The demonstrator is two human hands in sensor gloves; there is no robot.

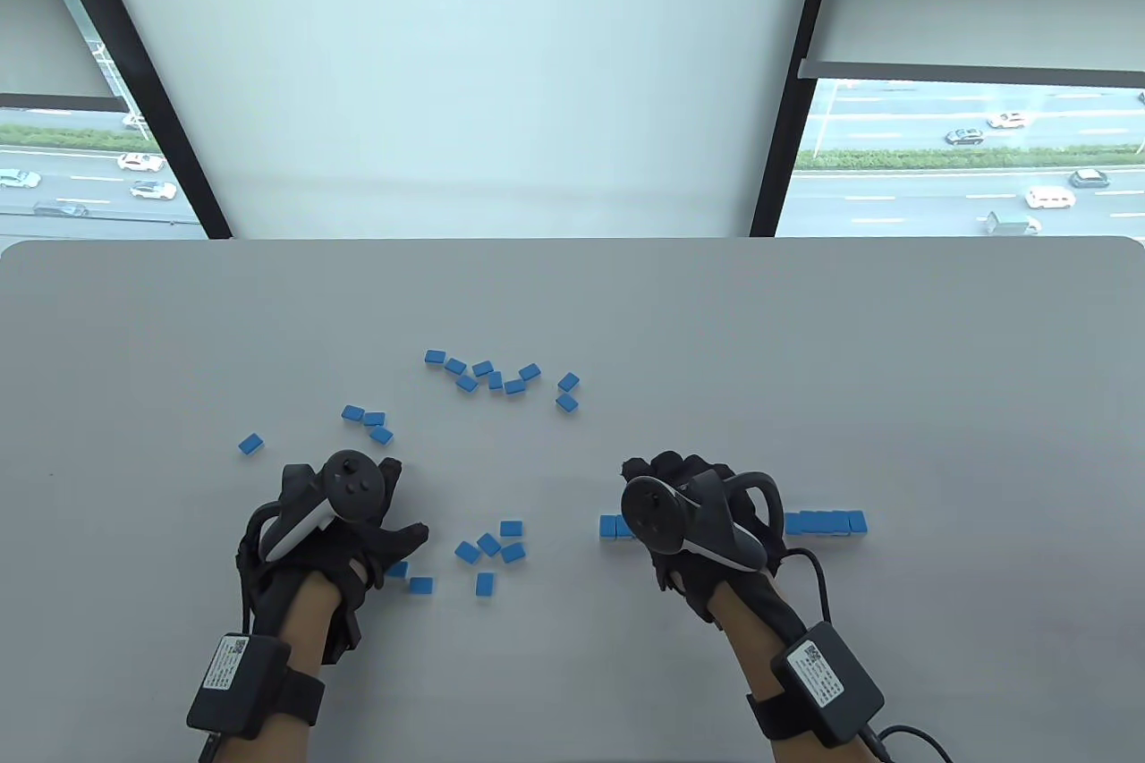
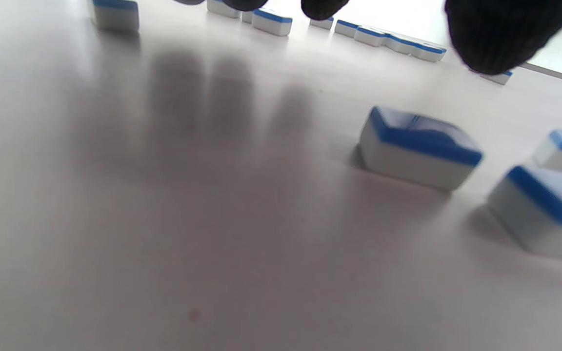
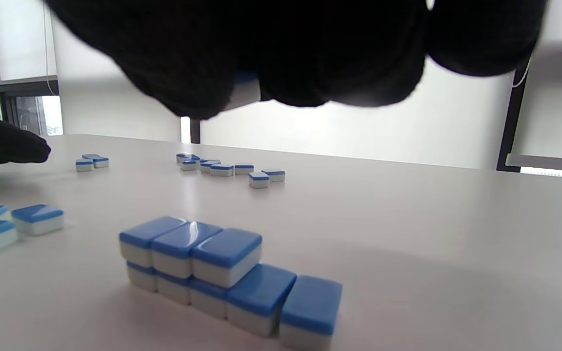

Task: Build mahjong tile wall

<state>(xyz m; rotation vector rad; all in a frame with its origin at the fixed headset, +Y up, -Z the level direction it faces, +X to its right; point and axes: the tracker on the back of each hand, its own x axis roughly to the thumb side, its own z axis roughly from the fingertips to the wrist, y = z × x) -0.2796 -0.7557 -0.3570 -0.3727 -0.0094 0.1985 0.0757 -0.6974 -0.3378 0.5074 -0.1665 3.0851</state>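
Tile wall (image 1: 823,522) running left-right, two-tiered left end

Pale grey worktop (image 1: 805,334) with blue-backed mahjong tiles scattered face down: a loose bunch (image 1: 496,376) mid-table, a few (image 1: 487,550) nearer, and a partly double-stacked row (image 3: 227,268).

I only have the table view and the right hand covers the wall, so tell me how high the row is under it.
Observer: In the right wrist view, the wall is two layers at one end, with three upper tiles stacked there.
Operator: Report the rest of the row.
Observer: Two lower tiles beside that stack carry nothing on top.
Operator: Check the right hand and its grip.
Observer: A blue-and-white tile seems to show between its curled fingers.
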